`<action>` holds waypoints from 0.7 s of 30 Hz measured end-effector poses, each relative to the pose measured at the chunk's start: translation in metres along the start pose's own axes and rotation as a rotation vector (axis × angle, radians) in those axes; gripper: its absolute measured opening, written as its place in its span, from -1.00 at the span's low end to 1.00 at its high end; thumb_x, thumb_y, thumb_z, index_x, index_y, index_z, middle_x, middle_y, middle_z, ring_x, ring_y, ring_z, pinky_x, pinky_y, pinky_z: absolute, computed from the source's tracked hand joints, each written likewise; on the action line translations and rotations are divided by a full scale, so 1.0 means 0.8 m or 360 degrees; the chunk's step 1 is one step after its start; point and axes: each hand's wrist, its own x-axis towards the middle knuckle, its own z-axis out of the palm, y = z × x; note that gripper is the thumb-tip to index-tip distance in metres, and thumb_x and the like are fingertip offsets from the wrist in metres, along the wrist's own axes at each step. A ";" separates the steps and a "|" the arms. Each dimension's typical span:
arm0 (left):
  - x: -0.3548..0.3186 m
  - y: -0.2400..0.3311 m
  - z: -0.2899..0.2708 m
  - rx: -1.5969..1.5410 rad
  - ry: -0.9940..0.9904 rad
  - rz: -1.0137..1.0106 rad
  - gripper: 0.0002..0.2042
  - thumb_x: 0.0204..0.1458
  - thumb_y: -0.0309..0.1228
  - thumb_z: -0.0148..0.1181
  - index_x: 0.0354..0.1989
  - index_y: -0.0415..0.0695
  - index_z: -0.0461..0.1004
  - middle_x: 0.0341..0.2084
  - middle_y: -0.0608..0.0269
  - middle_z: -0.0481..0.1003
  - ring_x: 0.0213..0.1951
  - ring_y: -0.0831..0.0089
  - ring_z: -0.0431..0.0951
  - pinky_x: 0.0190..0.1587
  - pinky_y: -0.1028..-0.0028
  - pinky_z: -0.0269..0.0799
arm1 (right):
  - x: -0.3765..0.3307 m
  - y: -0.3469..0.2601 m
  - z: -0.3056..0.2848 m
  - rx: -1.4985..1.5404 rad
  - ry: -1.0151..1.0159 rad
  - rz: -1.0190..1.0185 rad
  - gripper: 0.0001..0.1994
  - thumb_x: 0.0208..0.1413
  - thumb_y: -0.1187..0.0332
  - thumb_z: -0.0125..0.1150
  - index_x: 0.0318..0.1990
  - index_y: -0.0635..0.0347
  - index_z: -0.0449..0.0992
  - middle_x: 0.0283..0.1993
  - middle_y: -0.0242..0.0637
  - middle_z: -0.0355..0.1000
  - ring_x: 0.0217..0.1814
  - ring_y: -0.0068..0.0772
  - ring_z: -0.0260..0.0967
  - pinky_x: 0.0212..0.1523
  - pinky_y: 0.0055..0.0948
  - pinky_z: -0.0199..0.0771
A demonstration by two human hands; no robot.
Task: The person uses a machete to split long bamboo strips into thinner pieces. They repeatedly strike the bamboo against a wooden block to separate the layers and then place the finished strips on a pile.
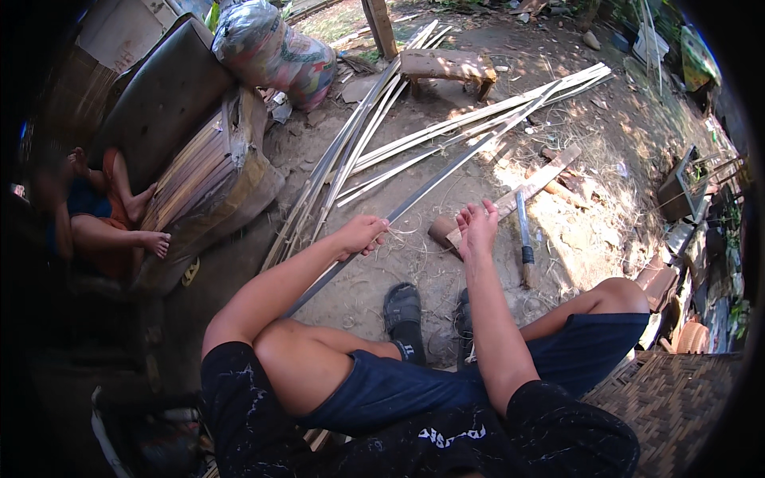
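Observation:
My left hand [362,237] is closed round a long, narrow bamboo strip [430,186], dark along one face. The strip slants from beside my left knee up to the far right, over other strips. To the right of it, my right hand [478,229] is raised with its fingers loosely bent and apart, and nothing shows in it. Just beyond that hand lies a flat wooden board [538,180], with a short round piece of wood [443,231] by its near end. A long knife [523,227] with a dark-wrapped grip leans across the board.
Pale bamboo strips [478,125] lie in bundles on the dirt ground, near a low wooden bench [448,65]. On the left, a person [103,207] sits on a worn sofa [179,80] beside a stuffed plastic bag [271,52]. A woven mat surface [669,406] is at lower right.

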 end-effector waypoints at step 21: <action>-0.011 0.011 0.008 -0.0442 -0.0264 0.0011 -0.73 0.31 -0.17 0.03 -0.25 -0.14 0.45 -0.47 0.35 0.38 -0.50 0.57 0.35 -0.47 0.49 0.32 | -0.084 0.055 -0.002 -0.1382 -0.1368 -0.0429 -0.62 0.30 0.10 0.10 -0.18 0.33 0.54 -0.39 -0.15 0.51 -0.40 -0.41 0.42 -0.30 -0.35 0.42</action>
